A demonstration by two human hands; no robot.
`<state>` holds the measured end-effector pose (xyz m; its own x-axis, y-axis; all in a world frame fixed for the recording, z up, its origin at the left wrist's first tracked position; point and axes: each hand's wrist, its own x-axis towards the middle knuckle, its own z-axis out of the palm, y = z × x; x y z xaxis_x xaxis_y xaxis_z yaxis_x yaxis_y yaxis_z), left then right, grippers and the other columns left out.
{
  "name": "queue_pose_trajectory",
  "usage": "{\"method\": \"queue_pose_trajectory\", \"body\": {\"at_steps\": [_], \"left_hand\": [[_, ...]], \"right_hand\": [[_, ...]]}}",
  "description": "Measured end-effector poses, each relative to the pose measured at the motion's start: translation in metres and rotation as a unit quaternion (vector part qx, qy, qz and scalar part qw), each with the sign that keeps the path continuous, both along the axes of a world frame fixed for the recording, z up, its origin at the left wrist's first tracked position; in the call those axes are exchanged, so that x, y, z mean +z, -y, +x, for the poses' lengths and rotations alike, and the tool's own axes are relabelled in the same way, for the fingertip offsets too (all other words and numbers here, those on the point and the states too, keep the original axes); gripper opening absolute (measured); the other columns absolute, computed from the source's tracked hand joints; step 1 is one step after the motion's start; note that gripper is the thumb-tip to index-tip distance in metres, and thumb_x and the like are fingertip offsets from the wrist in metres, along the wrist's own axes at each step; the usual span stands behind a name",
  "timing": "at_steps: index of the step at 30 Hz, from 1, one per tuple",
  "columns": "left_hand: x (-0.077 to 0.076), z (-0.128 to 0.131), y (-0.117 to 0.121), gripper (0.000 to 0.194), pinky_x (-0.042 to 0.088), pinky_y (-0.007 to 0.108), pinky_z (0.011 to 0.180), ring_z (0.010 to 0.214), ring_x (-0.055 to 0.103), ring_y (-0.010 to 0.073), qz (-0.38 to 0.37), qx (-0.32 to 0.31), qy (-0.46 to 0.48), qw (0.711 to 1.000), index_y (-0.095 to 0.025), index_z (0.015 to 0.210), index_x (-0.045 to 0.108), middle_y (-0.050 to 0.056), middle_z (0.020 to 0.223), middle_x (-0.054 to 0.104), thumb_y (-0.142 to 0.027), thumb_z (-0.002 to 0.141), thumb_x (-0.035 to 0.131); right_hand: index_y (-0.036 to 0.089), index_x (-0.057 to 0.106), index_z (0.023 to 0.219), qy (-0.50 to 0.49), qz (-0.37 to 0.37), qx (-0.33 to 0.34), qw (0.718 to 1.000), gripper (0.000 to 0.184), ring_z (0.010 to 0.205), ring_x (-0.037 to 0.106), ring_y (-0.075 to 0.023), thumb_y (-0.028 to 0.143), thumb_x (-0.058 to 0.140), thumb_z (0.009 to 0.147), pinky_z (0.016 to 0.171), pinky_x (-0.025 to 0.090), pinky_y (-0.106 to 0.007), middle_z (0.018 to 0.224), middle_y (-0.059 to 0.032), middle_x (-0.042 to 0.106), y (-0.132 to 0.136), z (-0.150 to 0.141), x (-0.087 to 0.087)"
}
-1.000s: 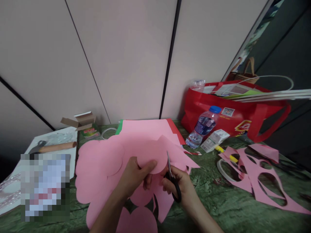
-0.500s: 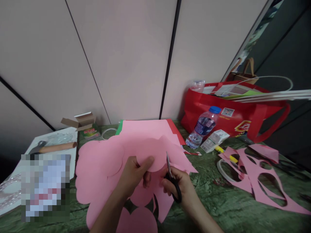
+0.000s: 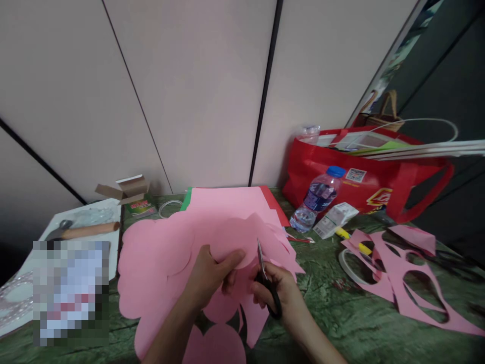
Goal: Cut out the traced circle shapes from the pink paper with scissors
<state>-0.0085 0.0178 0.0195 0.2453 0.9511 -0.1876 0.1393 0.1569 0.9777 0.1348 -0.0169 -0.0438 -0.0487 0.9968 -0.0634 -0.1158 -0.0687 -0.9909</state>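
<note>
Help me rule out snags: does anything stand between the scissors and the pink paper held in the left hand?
Nothing visible does. The scissors in the right hand have a blade beside the rounded edge of the pink paper, and the left hand pinches it further left.

No words or nos. legible for certain: red bag (image 3: 305, 164) has a QR code (image 3: 355, 175) on its front plus a yellow-edged logo (image 3: 379, 197) lower right, lettering unclear; bottle (image 3: 304, 218) w/ dk. blue label (image 3: 318, 196), print too small; white carton (image 3: 335, 220) w/ tiny print; green box (image 3: 146, 210), L side, w/ red characters (image 3: 138, 206), unreadable
</note>
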Motion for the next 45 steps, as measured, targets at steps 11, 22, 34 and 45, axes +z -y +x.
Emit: {"method": "queue_pose_trajectory", "body": {"at_steps": [11,22,34,45], "left_hand": [[0.0028,0.004,0.0034,0.042,0.032,0.02,0.032,0.026,0.038,0.0073,-0.035,-0.014,-0.014,0.999,-0.015,0.034,0.047,-0.003,0.027,0.043,-0.03,0.07,0.061],[0.005,0.0033,0.0034,0.043,0.032,0.021,0.033,0.026,0.037,0.0071,-0.025,-0.023,-0.026,0.999,-0.016,0.034,0.045,-0.003,0.028,0.043,-0.031,0.072,0.059],[0.0009,-0.0004,0.0013,0.046,0.031,0.021,0.034,0.026,0.034,0.0066,-0.009,-0.032,-0.033,0.999,-0.018,0.033,0.041,-0.004,0.027,0.039,-0.034,0.074,0.056],[-0.0021,-0.0016,0.0004,0.047,0.03,0.021,0.034,0.027,0.034,0.0066,0.003,-0.032,-0.041,0.999,-0.018,0.033,0.042,-0.004,0.028,0.039,-0.036,0.075,0.055]], "right_hand": [[0.018,0.055,0.066,-0.012,0.017,-0.016,1.0,0.035,0.047,0.037,-0.0115,0.044,0.075,0.055,0.046,0.031,-0.024,0.052,0.0055,0.045,-0.0019,0.0005,0.0032],[0.018,0.054,0.068,-0.022,0.001,-0.004,1.0,0.033,0.044,0.036,-0.0107,0.04,0.075,0.056,0.044,0.029,-0.023,0.048,0.0073,0.041,-0.0015,0.001,0.0022],[0.017,0.057,0.069,-0.009,0.001,-0.009,1.0,0.026,0.04,0.041,-0.0103,0.031,0.076,0.058,0.039,0.034,-0.021,0.045,0.0069,0.046,0.0,0.0031,0.0041],[0.017,0.056,0.068,-0.023,-0.016,-0.003,1.0,0.023,0.04,0.044,-0.0104,0.03,0.072,0.058,0.038,0.036,-0.021,0.046,0.0065,0.048,-0.0001,0.0009,0.0077]]}}
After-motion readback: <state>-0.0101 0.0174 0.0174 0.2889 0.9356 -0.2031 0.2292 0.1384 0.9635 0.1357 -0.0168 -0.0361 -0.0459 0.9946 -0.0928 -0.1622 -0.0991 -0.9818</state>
